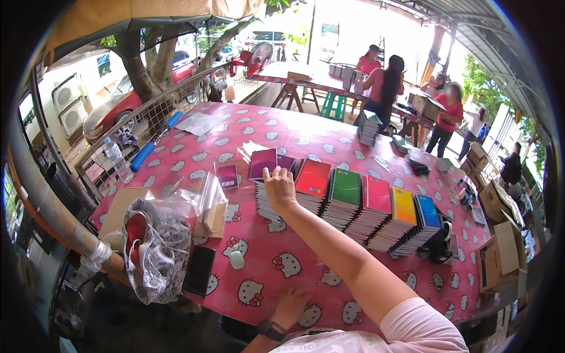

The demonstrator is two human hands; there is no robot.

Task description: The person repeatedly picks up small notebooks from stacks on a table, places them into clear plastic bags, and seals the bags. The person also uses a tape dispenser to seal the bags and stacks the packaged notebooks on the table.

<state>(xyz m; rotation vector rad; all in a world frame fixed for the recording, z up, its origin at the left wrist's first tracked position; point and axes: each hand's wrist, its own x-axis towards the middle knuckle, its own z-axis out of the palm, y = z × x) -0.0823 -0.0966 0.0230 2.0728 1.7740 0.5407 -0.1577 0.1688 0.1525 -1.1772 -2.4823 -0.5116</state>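
My right hand (280,187) reaches out over the table, its fingers closed at the lower edge of a purple spiral notebook (262,163) on top of a stack. A second purple notebook (286,163) shows partly behind the fingers. To the right stand stacks topped by a red notebook (313,176), a green notebook (345,187), a pinkish-red notebook (377,194), a yellow notebook (403,206) and a blue notebook (428,212). Near the front edge my left hand (292,307), a dark watch on its wrist, lies on the tablecloth with fingers loosely outstretched, holding nothing.
On the left are a patterned cloth bag (162,253), a black phone (199,270), clear plastic packaging (203,203), a small dark purple pad (228,176) and a water bottle (119,162). More notebooks (369,127) stand at the back. Cardboard boxes (499,256) line the right; several people work behind.
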